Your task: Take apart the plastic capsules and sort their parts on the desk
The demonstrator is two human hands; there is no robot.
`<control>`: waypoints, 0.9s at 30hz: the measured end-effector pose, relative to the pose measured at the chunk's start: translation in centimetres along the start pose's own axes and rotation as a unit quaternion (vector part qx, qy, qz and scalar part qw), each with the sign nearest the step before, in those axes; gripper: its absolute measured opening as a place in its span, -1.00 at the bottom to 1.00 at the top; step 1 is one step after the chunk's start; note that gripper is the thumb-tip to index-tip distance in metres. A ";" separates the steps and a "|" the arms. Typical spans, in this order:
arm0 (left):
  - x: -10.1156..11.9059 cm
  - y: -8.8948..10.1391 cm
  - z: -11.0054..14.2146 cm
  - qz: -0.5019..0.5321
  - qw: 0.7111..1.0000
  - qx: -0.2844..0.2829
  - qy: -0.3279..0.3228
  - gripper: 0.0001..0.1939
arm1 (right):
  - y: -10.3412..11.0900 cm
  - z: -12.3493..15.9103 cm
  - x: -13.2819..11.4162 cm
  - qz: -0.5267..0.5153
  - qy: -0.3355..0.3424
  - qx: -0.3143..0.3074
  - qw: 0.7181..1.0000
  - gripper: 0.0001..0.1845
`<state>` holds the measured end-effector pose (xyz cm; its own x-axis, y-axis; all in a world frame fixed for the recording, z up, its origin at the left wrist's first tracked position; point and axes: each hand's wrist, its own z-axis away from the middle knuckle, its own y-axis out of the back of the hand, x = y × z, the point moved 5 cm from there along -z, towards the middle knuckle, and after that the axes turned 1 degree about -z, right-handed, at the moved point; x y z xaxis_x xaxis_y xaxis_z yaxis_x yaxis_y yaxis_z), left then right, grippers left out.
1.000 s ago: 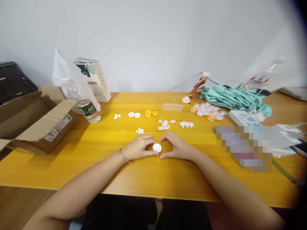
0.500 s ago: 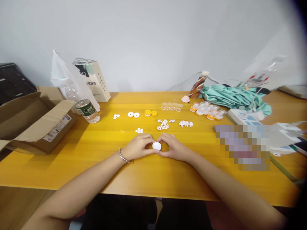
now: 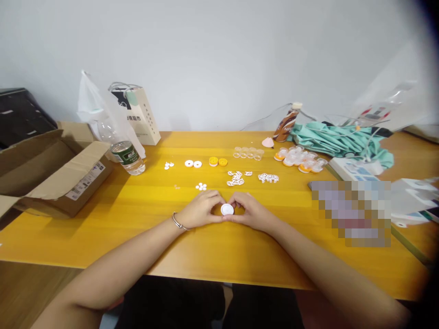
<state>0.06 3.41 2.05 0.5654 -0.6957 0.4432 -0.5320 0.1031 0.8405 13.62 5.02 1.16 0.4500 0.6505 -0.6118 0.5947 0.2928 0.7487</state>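
Observation:
Between the fingertips of both hands is a small round white plastic disc (image 3: 227,209), its flat face turned up toward me. My left hand (image 3: 202,209) pinches its left side, and my right hand (image 3: 250,211) grips its right side. Just beyond the left hand lie several small white round pieces (image 3: 201,186). Farther out are white openwork plastic parts (image 3: 236,178), a second cluster of white parts (image 3: 268,177), yellow rings (image 3: 218,161), white rings (image 3: 193,163) and clear cups (image 3: 247,153).
An open cardboard box (image 3: 61,173) and a water bottle (image 3: 128,157) stand on the left, with a paper bag (image 3: 140,114) behind. On the right are clear-topped orange-and-white pieces (image 3: 300,159), a drink bottle (image 3: 287,122), green fabric (image 3: 336,139) and a blurred-out flat item (image 3: 350,212).
The view has shifted slightly, moving the whole scene a little to the right. Both hands stay on the white disc, which looks slightly more tilted up.

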 end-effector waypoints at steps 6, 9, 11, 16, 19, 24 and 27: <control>-0.2 -0.1 0.0 0.006 1.000 0.016 0.008 -0.73 | 0.2 0.0 -0.1 -0.010 0.024 0.025 0.999 -0.73; -0.3 -0.1 0.0 0.001 1.000 0.016 0.008 -0.74 | 0.6 0.0 -0.2 -0.025 0.024 0.055 0.998 -0.76; -0.4 -0.1 0.0 -0.002 1.000 0.016 0.013 -0.77 | 1.2 0.1 0.2 -0.050 0.003 0.103 0.993 -0.77; -0.4 -0.1 0.0 0.005 1.000 0.011 0.009 -0.75 | 2.9 0.3 2.2 -0.100 -0.071 0.246 0.961 -0.72; -0.5 0.0 0.0 0.005 1.000 0.009 0.007 -0.73 | 3.8 -0.3 3.3 -0.048 -0.084 0.267 0.959 -0.69; -0.5 0.0 0.1 0.001 1.000 0.012 -0.008 -0.74 | 5.2 -3.1 5.4 0.035 -0.137 0.253 0.957 -0.59; -0.5 0.0 0.2 -0.003 1.000 0.014 -0.015 -0.75 | 5.9 -5.9 6.9 0.040 -0.162 0.243 0.956 -0.59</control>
<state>-0.29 3.61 1.76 0.5495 -0.7177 0.4277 -0.5462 0.0787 0.8340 16.31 15.38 2.91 0.6431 0.3837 -0.6627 0.7532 -0.1609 0.6378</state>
